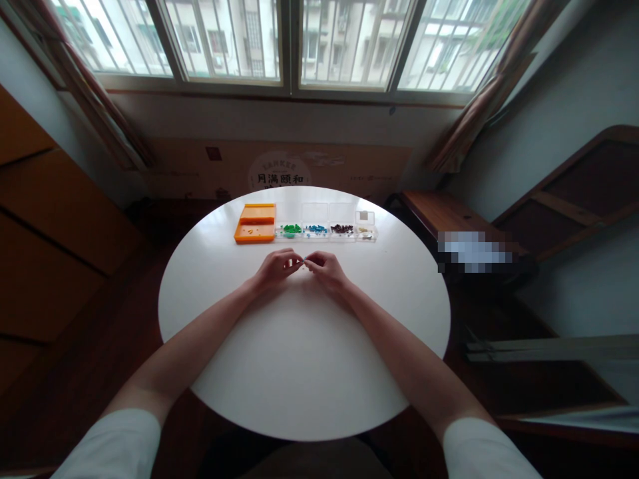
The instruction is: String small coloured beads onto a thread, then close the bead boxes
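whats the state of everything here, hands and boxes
left hand, fingertips pinched, tip to tip with the right hand
right hand, fingertips pinched; anything held is too small to tell
orange box, open, lid back, few small bits inside
four clear bead boxes, open, lids back, each holding beads
round white table, standing, boxes at its far side

Dim backlit room, window (294, 40) glare
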The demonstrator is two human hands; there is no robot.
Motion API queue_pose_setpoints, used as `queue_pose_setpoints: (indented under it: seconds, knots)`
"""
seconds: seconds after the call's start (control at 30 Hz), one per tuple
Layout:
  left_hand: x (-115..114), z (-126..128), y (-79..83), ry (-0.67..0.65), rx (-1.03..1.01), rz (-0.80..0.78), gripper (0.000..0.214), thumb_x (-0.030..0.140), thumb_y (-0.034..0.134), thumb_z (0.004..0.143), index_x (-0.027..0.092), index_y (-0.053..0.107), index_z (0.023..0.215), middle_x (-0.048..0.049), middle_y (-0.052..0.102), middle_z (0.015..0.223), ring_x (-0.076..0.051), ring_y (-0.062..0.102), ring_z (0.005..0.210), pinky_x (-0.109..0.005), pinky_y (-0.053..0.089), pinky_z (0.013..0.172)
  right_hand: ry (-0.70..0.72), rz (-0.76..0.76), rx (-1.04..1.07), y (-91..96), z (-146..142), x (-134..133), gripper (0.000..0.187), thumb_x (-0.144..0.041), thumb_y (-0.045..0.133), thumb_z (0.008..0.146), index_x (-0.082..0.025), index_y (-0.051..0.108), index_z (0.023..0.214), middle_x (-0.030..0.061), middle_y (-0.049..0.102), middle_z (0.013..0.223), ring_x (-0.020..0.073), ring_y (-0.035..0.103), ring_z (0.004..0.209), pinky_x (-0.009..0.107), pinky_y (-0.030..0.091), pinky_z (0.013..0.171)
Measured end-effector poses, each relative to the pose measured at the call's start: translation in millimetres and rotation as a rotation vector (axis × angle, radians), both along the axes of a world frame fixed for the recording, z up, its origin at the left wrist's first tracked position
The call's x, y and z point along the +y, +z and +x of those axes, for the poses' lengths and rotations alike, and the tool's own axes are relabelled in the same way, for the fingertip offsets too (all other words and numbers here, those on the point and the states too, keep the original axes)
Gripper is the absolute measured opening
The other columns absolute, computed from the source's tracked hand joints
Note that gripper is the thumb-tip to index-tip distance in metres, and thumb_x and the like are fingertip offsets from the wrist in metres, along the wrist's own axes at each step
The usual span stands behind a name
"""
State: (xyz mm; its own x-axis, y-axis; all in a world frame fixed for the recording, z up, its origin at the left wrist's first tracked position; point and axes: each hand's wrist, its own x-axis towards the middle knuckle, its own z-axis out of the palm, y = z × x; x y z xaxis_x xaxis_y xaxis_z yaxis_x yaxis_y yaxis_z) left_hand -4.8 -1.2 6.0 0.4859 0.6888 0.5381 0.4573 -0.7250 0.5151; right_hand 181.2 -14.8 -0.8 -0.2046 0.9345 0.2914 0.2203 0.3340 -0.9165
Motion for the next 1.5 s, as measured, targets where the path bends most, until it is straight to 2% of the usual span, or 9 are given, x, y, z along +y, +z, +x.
queue_pose_setpoints:
  seconds: [0.3,1.0,1.13,1.37,1.5]
  knots:
    - [-1.8,-0.9,1.9,-0.013,0.004,0.036,0.018,0.029,0.055,0.084,0.017,0.068,0.086,-0.0011,0.057,0.07,-0.006,0.05,0.055,-0.017,0.04,0.055,0.006,-0.01,0.0,2.5,-0.2,-1.5,0.024,-0.036,0.063,0.072,-0.013,0.066,0.076,0.0035,0.064,0.067,0.0122,0.055,0.059,0.024,0.043,0.056]
    - [-1.5,-0.7,2.4,0.004,-0.013,-0.002,0.017,0.03,0.057,0.082,0.017,0.067,0.088,-0.0006,0.059,0.072,-0.006,0.05,0.055,-0.017,0.041,0.055,-0.035,0.014,-0.014,4.4,0.1,-3.8,0.023,-0.036,0.061,0.073,-0.013,0.065,0.075,0.0025,0.062,0.064,0.0116,0.054,0.057,0.024,0.043,0.055]
    - [3.7,-1.9,-0.8,0.048,-0.066,-0.021,0.016,0.028,0.058,0.08,0.017,0.067,0.087,0.0001,0.06,0.068,-0.006,0.049,0.053,-0.017,0.041,0.053,-0.058,0.008,0.002,7.2,-0.7,-5.5,0.024,-0.037,0.06,0.073,-0.013,0.064,0.075,0.0029,0.063,0.065,0.0117,0.054,0.057,0.024,0.043,0.056]
    - [13.5,-5.4,-4.2,0.2,-0.244,-0.132,0.019,0.03,0.058,0.078,0.014,0.068,0.083,-0.0002,0.061,0.065,-0.006,0.048,0.048,-0.017,0.04,0.047,-0.092,0.007,0.006,5.7,0.0,-4.5,0.024,-0.037,0.061,0.072,-0.013,0.064,0.075,0.003,0.062,0.062,0.0118,0.054,0.056,0.024,0.043,0.054]
    - [13.5,-4.9,-1.9,0.225,-0.293,-0.17,0.018,0.029,0.059,0.076,0.013,0.067,0.08,-0.0003,0.062,0.065,-0.006,0.047,0.048,-0.017,0.039,0.046,-0.106,0.009,0.002,8.3,0.9,-1.6,0.025,-0.037,0.061,0.071,-0.013,0.065,0.075,0.004,0.064,0.064,0.0125,0.056,0.056,0.024,0.044,0.055]
